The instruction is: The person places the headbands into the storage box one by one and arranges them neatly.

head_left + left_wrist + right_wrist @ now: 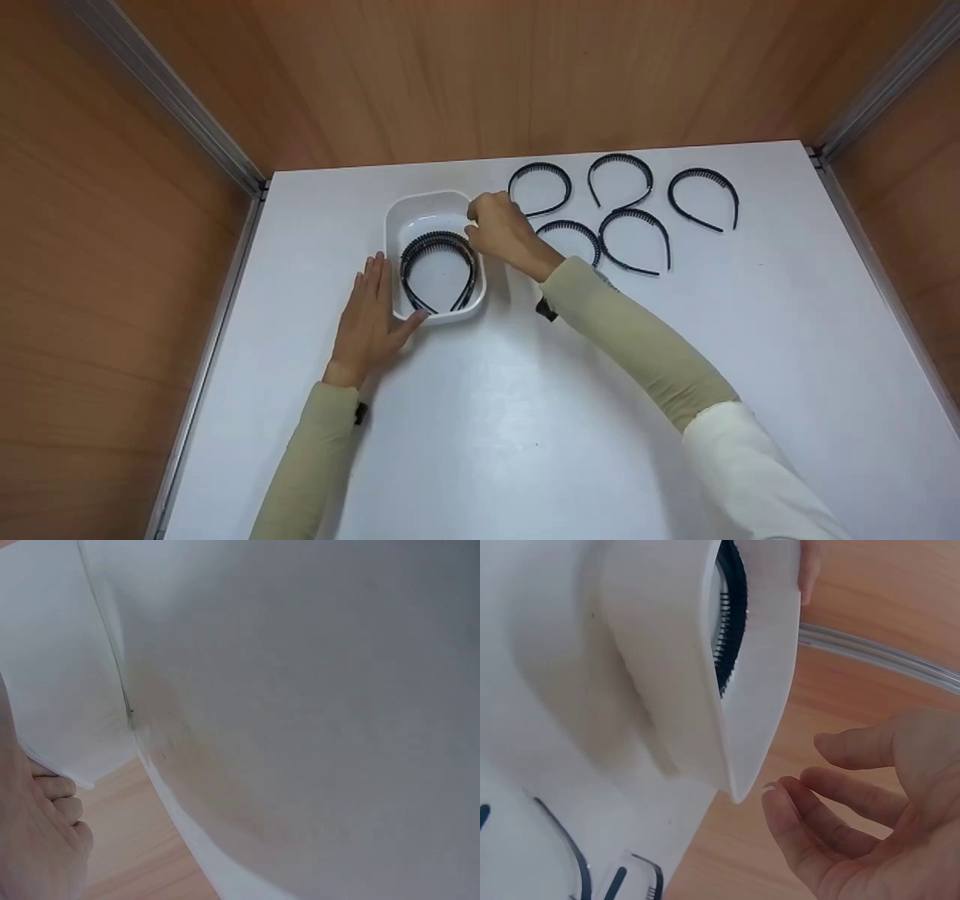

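Observation:
A white plastic container [435,199] stands on the table with several black toothed headbands [439,244] stacked inside it. My left hand [367,322] lies along the container's left side, fingers straight, thumb at the near rim. In the left wrist view the left hand [37,832] appears beside the container's wall [64,660]. Over the container's right rim hovers my right hand [502,229]. The right wrist view shows the right hand [855,817] with loosely bent fingers, thumb apart from them and nothing held. Headbands [733,622] show partly inside the container there.
To the right of the container, more black headbands lie spread on the white table [510,420], among them one at the far right [703,172] and one nearer [637,214]. The right forearm partly covers another headband [570,225]. Wooden panels [525,75] border the table.

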Demonstrator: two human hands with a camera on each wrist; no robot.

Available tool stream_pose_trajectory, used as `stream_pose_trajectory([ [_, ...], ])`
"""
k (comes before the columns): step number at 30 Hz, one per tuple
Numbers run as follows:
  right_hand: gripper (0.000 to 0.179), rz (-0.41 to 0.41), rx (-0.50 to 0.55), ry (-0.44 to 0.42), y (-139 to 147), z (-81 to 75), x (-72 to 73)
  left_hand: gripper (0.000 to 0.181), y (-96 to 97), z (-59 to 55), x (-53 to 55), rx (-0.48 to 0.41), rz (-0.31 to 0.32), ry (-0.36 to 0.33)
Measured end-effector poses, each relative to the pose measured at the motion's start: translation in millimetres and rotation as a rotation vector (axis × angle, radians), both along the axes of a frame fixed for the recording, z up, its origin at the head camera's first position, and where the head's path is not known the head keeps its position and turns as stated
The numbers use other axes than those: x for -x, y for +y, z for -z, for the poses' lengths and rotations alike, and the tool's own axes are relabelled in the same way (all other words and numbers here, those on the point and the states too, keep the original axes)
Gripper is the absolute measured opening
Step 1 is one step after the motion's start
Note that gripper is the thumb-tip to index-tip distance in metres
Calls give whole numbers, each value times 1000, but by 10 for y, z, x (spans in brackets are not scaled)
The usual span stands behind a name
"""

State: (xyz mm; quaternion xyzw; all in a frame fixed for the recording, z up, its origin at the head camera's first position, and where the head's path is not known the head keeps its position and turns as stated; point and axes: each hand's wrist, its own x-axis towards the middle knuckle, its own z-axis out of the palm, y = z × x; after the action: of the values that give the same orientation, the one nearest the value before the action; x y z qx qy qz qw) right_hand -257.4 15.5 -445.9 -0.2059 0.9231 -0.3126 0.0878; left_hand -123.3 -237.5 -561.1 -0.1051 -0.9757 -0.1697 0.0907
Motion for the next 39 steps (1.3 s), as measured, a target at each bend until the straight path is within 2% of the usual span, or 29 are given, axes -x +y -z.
stream_pose_trajectory([
  [10, 35, 11, 11, 2, 252, -64, 43, 109, -58, 25, 3, 8, 0, -3],
  [18, 32, 32, 43, 54, 530, -86, 159, 108, -109, 32, -14, 9, -15, -33],
  [27, 30, 72, 77, 112, 920, -166, 439, 107, -118, 34, -41, -2, -24, -30],
  [33, 33, 150, 46, 116, 1236, -224, 643, 107, -97, 41, -80, -10, -27, -29],
  [39, 37, 190, 32, 119, 1639, -412, 822, 107, -59, 44, -79, -10, -21, -24],
])
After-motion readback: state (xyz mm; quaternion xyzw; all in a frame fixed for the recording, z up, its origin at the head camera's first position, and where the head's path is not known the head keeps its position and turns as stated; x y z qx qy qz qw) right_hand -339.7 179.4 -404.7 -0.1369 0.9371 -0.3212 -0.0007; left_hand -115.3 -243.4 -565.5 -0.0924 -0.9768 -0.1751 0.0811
